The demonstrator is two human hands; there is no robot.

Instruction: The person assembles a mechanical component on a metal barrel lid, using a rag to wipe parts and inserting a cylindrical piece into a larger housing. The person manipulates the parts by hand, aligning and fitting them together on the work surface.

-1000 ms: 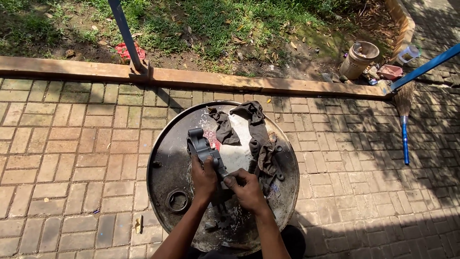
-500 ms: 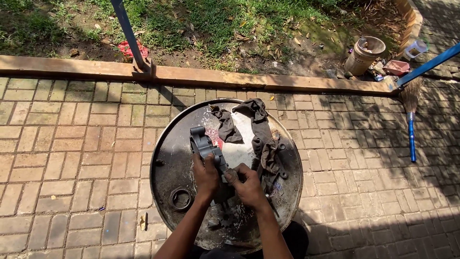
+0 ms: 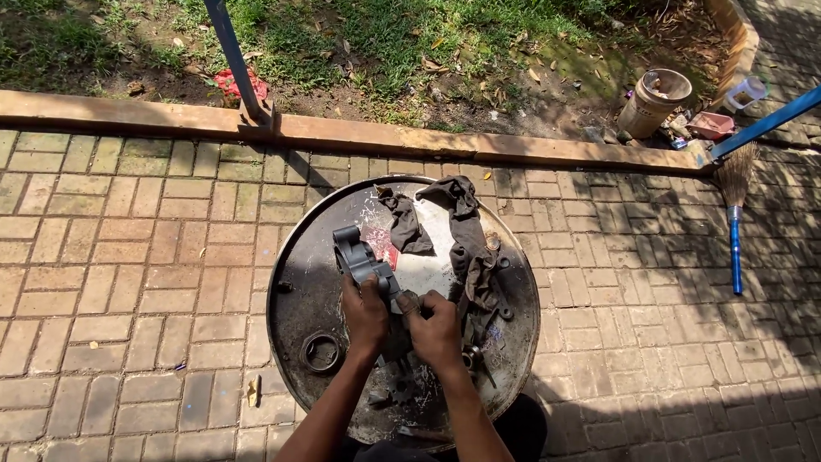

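Left hand (image 3: pixel 366 310) has its fingers wrapped round a grey metal casting (image 3: pixel 363 261), held above the round drum lid (image 3: pixel 295 291). Right hand (image 3: pixel 436 329) pinches a small part against it. Looks like mid-fitting or cleaning; next needs a steady grip. Dark rags (image 3: pixel 462 218) lie beyond.

both forearms come up from the bottom edge bare, with no sleeve, watch or band showing anywhere along them. the left hand (image 3: pixel 365 310) and right hand (image 3: pixel 436 329) wear no gloves, and no rings can be made out on the fingers. below the arms, at the frame's lower edge, a dark patch of clothing shows, too shadowed to tell its kind.
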